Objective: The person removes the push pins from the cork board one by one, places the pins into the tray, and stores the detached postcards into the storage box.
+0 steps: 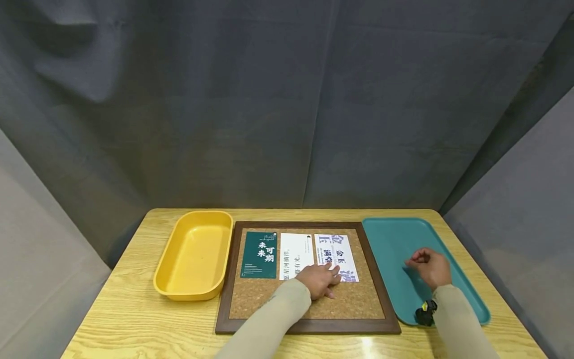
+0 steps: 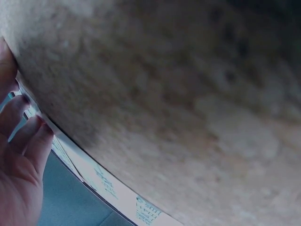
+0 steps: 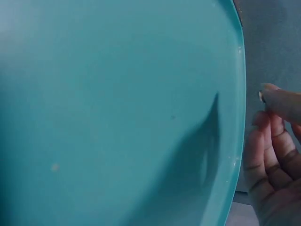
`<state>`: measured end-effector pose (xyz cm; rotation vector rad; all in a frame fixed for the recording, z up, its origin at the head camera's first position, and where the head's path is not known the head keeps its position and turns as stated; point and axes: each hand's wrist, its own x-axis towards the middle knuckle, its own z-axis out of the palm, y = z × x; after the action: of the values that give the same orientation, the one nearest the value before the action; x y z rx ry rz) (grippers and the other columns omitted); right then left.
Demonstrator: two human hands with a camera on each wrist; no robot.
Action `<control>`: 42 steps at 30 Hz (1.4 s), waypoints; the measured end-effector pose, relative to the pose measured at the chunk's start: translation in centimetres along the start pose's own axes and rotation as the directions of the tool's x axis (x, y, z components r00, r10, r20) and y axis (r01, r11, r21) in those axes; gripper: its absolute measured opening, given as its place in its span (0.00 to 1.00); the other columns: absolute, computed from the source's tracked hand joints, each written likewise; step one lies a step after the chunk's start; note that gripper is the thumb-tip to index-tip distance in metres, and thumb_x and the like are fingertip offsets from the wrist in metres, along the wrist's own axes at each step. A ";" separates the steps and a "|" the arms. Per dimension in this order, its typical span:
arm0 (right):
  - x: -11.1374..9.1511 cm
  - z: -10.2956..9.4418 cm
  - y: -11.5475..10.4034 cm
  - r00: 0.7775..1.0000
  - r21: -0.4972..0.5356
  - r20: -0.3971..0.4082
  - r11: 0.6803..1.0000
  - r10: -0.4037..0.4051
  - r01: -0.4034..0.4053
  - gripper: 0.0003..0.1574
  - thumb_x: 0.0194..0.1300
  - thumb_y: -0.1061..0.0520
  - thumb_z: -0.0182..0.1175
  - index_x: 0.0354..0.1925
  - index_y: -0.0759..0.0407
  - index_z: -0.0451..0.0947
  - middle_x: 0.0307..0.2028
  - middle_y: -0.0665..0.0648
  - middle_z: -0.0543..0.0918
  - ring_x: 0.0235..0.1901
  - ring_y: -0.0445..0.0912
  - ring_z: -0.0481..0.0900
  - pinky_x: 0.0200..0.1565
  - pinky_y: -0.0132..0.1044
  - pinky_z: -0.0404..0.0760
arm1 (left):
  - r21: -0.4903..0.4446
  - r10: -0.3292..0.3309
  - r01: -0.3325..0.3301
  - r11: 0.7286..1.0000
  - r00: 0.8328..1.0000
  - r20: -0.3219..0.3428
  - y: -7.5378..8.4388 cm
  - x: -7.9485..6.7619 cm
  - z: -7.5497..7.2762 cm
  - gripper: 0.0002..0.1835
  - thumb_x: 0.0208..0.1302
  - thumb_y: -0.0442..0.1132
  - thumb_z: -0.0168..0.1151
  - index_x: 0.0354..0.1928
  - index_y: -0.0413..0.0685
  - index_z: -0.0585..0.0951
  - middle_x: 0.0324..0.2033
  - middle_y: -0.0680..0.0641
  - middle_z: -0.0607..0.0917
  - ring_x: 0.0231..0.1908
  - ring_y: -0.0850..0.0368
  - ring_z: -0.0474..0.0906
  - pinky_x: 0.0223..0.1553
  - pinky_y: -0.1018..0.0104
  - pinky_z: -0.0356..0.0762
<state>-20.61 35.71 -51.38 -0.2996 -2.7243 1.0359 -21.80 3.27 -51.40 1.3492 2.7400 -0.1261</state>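
My left hand [image 1: 319, 280] rests with outstretched fingers on the lower left of a white card with purple lettering [image 1: 345, 249], pressed to the cork board [image 1: 257, 301]. To its left lie a white card with grey lettering [image 1: 297, 249] and a dark green card [image 1: 254, 259]; the left hand partly covers the white one. Over the teal tray [image 1: 390, 239], my right hand [image 1: 432, 269] has thumb and forefinger together. At their tips in the right wrist view is a tiny pale thumbtack [image 3: 261, 96] with a dark edge, mostly hidden by the fingers.
A yellow bin [image 1: 193, 254] stands left of the board, on the wooden table [image 1: 134, 309]. The board's brown frame [image 1: 309, 326] lies between bin and tray. A dark grey curtain [image 1: 251, 124] hangs behind the table. A black wrist strap [image 1: 426, 313] circles the right wrist.
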 end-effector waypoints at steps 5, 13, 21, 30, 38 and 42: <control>-0.1 0.2 0.2 1.000 -0.026 0.026 1.000 -0.004 0.005 0.11 0.55 0.63 0.70 0.31 0.65 0.76 0.24 0.56 0.78 0.23 0.46 0.72 0.24 0.37 0.70 | -0.001 0.006 -0.006 1.000 1.000 -0.002 0.0 -0.1 -0.2 0.32 0.59 0.61 0.56 0.66 0.62 0.72 0.69 0.56 0.67 0.67 0.58 0.63 0.58 0.66 0.72; -0.2 0.2 0.2 0.999 -0.028 0.037 1.000 0.000 0.001 0.12 0.54 0.63 0.70 0.31 0.66 0.76 0.24 0.56 0.80 0.24 0.46 0.73 0.26 0.38 0.70 | -0.003 0.001 -0.001 1.000 1.000 -0.002 0.0 -0.1 -0.2 0.32 0.59 0.61 0.56 0.65 0.63 0.73 0.68 0.56 0.67 0.67 0.58 0.63 0.57 0.66 0.73; -0.2 0.2 0.4 0.999 0.001 0.048 1.000 0.021 -0.021 0.14 0.54 0.62 0.71 0.33 0.67 0.76 0.25 0.56 0.80 0.25 0.45 0.74 0.25 0.37 0.71 | -0.015 -0.001 0.001 1.000 1.000 -0.004 0.0 -0.2 -0.2 0.31 0.59 0.61 0.56 0.65 0.63 0.73 0.68 0.56 0.67 0.67 0.59 0.63 0.57 0.66 0.74; -0.5 0.1 0.2 0.998 0.034 0.057 0.999 0.016 -0.018 0.15 0.55 0.61 0.71 0.36 0.67 0.76 0.28 0.58 0.81 0.25 0.44 0.75 0.25 0.35 0.73 | -0.024 0.000 0.000 1.000 1.000 -0.014 0.0 -0.1 0.0 0.32 0.59 0.62 0.56 0.65 0.63 0.73 0.68 0.55 0.68 0.67 0.58 0.64 0.56 0.65 0.75; -0.6 0.0 0.0 0.998 0.046 0.061 0.999 0.018 -0.021 0.15 0.56 0.60 0.70 0.37 0.68 0.76 0.29 0.59 0.82 0.26 0.42 0.75 0.25 0.35 0.74 | -0.027 0.004 -0.005 1.000 1.000 -0.015 -0.1 -0.1 0.0 0.32 0.59 0.61 0.57 0.66 0.62 0.73 0.68 0.55 0.68 0.67 0.58 0.64 0.56 0.65 0.75; -0.7 0.0 0.0 0.997 0.056 0.073 0.998 0.026 -0.030 0.16 0.58 0.59 0.70 0.38 0.68 0.76 0.30 0.58 0.83 0.27 0.42 0.76 0.26 0.35 0.75 | -0.018 0.002 -0.002 1.000 1.000 -0.016 -0.1 0.0 0.1 0.32 0.59 0.61 0.57 0.66 0.62 0.73 0.68 0.56 0.68 0.67 0.58 0.64 0.57 0.66 0.74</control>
<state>-19.95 35.50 -51.45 -0.2970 -2.7559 1.1508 -21.87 3.18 -51.51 1.3539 2.7459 -0.0911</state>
